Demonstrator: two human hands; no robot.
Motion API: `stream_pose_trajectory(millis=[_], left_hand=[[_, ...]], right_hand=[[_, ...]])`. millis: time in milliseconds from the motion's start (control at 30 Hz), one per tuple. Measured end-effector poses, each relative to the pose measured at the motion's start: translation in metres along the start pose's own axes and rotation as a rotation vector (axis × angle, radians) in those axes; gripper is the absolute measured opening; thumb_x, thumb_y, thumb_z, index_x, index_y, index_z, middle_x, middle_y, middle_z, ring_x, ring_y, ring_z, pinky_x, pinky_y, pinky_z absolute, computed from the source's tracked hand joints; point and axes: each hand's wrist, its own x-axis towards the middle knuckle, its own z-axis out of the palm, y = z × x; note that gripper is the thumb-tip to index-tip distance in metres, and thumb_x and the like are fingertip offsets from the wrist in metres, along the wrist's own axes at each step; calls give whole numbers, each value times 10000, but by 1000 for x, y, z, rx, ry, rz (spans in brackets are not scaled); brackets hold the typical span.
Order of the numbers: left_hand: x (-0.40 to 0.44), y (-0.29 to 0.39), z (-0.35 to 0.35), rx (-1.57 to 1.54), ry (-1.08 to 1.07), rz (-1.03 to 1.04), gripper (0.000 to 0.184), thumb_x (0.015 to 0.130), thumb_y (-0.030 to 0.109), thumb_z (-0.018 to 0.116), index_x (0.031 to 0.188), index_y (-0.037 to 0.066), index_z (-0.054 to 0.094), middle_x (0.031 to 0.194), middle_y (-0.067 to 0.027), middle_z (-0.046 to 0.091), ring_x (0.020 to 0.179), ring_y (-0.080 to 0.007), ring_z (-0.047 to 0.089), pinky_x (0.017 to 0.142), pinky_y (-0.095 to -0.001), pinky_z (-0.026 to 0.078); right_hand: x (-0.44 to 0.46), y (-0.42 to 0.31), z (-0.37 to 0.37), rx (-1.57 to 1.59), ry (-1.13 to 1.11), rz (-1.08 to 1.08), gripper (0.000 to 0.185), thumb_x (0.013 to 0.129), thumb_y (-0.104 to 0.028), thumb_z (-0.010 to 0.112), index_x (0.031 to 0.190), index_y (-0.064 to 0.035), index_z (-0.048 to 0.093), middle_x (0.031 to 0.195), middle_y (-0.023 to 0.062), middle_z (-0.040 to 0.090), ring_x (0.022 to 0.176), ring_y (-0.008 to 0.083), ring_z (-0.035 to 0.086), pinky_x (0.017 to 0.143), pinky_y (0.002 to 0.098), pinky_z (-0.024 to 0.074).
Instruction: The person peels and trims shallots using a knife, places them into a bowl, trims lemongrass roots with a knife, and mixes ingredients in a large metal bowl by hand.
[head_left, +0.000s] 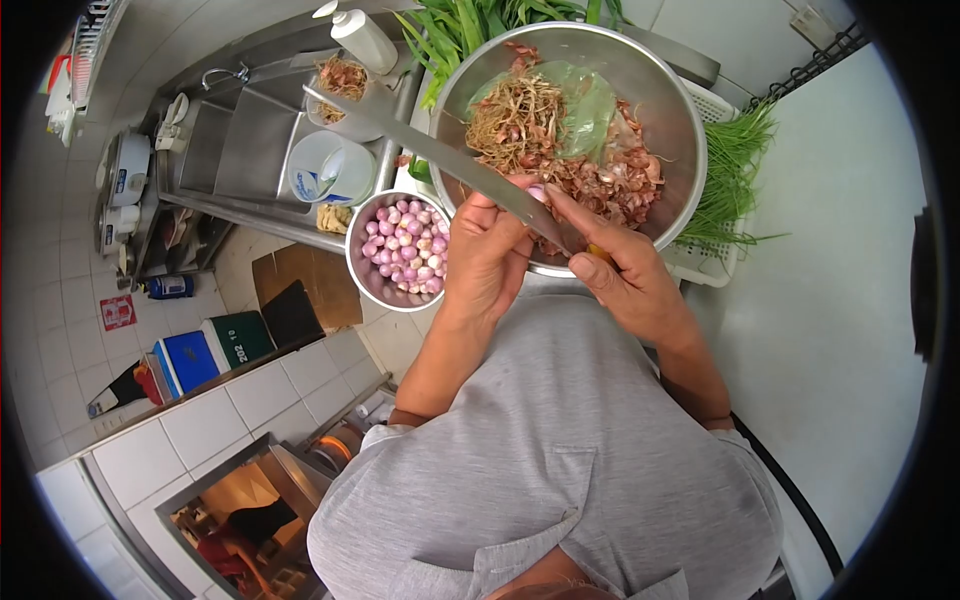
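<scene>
My right hand (625,268) is closed around the orange-yellow handle of a long knife (440,155), its blade pointing up and to the left. Pinched in the fingertips of my left hand (487,245) is a small shallot (538,193), against the far side of the blade and partly hidden by fingers. Both hands are over the near rim of a large metal bowl (690,145). Inside lie reddish shallot skins (630,185), a clump of dry roots (510,120) and a green plastic bag (588,105). Left of my left hand, a smaller metal bowl (355,262) holds many peeled shallots (405,243).
A clear plastic tub (335,170) and a container of shallot trimmings (342,78) stand beside the metal sink (255,125). Green leaves (455,35) lie behind the large bowl. Thin green chives (735,180) rest in a white basket (700,268) at right.
</scene>
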Motion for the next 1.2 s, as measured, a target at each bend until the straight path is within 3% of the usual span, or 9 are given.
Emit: stream_pose_trajectory(millis=[133, 200, 233, 333, 400, 500, 833, 1100, 1200], left_hand=[[0, -2, -7, -9, -41, 34, 370, 883, 128, 748, 1196, -18, 615, 1084, -91, 681, 960, -181, 672, 863, -333, 558], [1, -3, -6, -27, -29, 32, 281, 913, -5, 649, 1189, -18, 598, 1041, -108, 682, 935, -181, 677, 824, -317, 579], [2, -3, -7, -27, -30, 31, 281, 913, -5, 649, 1189, -18, 598, 1041, -108, 682, 935, -181, 677, 824, -317, 579], [1, -2, -8, -5, -38, 14, 273, 911, -5, 647, 1180, -15, 601, 1050, -111, 679, 934, -188, 676, 828, -318, 576], [1, 1, -3, -26, -26, -7, 278, 913, -7, 641, 1188, -12, 602, 1059, -114, 678, 956, -197, 671, 832, -313, 573], [3, 3, -2, -47, -26, -13, 294, 917, 1, 641, 1208, -13, 601, 1070, -114, 676, 988, -203, 667, 831, -308, 575], [3, 3, 2, -28, 32, -23, 281, 945, 14, 617, 1226, 1, 604, 1088, -94, 682, 1012, -191, 666, 828, -300, 562], [4, -5, -6, -31, -26, 55, 220, 921, -5, 652, 1135, 19, 608, 1082, -95, 684, 1000, -164, 655, 871, -299, 539], [3, -3, 0, -37, -7, 69, 206, 918, -19, 649, 1116, 15, 601, 1071, -88, 683, 986, -164, 659, 894, -313, 540]], right_hand=[[2, -2, -2, -138, -50, 92, 550, 1003, -237, 595, 1463, 18, 432, 1386, 143, 582, 1219, 206, 583, 1029, 299, 436], [3, 10, 2, -80, 23, -53, 537, 1013, -243, 583, 1462, 12, 438, 1339, 135, 619, 1107, 187, 615, 974, 299, 459], [2, 8, 3, -81, 23, -53, 537, 1013, -243, 583, 1462, 12, 438, 1339, 135, 619, 1107, 187, 615, 974, 299, 459], [-1, 4, 6, 215, 84, 117, 507, 1030, -261, 558, 1457, -7, 460, 1134, 94, 673, 831, 114, 609, 756, 243, 492], [-3, 8, 2, 276, 169, 257, 493, 1044, -271, 532, 1466, -29, 458, 930, 21, 606, 631, 40, 494, 564, 182, 421], [-1, 11, 3, 319, 230, 206, 516, 1048, -289, 520, 1492, -45, 422, 832, -18, 503, 555, 3, 414, 475, 158, 342], [-1, 9, 2, 246, 235, 182, 548, 1039, -301, 540, 1496, -35, 398, 864, 1, 535, 576, 8, 424, 494, 161, 364], [0, 8, 1, 41, 103, 117, 575, 994, -265, 625, 1473, -15, 430, 934, 20, 590, 696, 60, 460, 650, 214, 414], [1, -1, 5, 25, 96, 82, 585, 986, -274, 634, 1476, -22, 438, 884, 5, 579, 666, 59, 437, 614, 216, 389]])
